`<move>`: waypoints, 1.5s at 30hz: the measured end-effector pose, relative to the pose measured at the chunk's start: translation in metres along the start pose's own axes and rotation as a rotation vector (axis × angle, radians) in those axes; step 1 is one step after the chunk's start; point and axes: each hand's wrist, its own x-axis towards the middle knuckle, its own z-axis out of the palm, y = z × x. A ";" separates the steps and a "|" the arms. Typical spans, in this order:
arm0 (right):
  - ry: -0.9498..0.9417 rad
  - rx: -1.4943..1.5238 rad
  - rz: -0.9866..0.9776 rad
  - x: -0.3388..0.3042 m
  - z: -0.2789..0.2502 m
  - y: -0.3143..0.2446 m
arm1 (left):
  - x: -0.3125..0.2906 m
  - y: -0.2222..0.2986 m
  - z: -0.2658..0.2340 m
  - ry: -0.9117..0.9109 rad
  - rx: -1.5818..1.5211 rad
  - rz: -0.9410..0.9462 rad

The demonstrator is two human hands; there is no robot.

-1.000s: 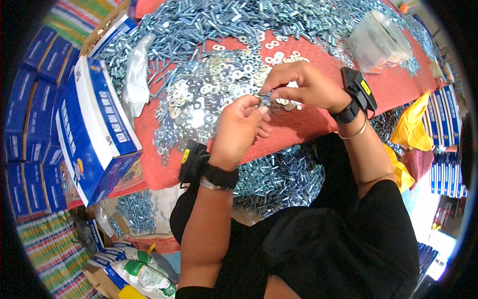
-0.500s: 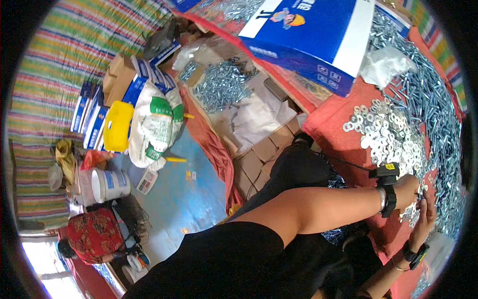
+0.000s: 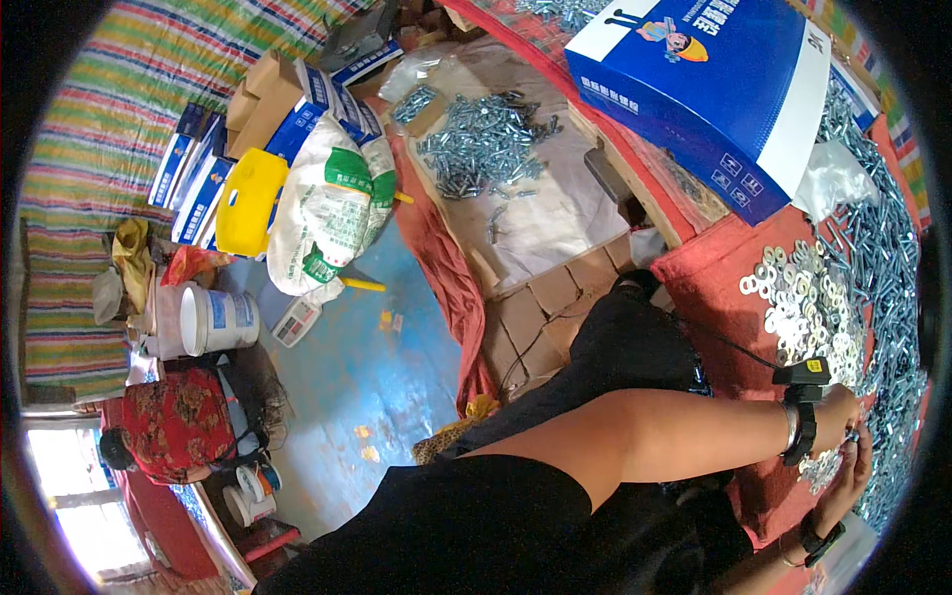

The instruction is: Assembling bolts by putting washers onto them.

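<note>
Left hand [image 3: 841,409] and right hand [image 3: 855,474] meeting over shiny steel washers [image 3: 801,309] (fingers' grip unclear)

Left forearm stretched bare across the lower right of the view, a black band strapped on its wrist. Left hand [image 3: 841,409] met by right hand [image 3: 851,476] at the far right edge, fingers curled together, grip too small to judge

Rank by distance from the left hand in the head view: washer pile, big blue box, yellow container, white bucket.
From the left hand, at the far right:
1. Washer pile, just above the hand on the red cloth.
2. Big blue box, top right.
3. Yellow container, upper left.
4. White bucket, far left on the floor.
</note>
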 end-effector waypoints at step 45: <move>0.170 -0.357 -0.086 -0.045 -0.012 0.005 | -0.024 0.028 -0.013 -0.387 -0.092 0.323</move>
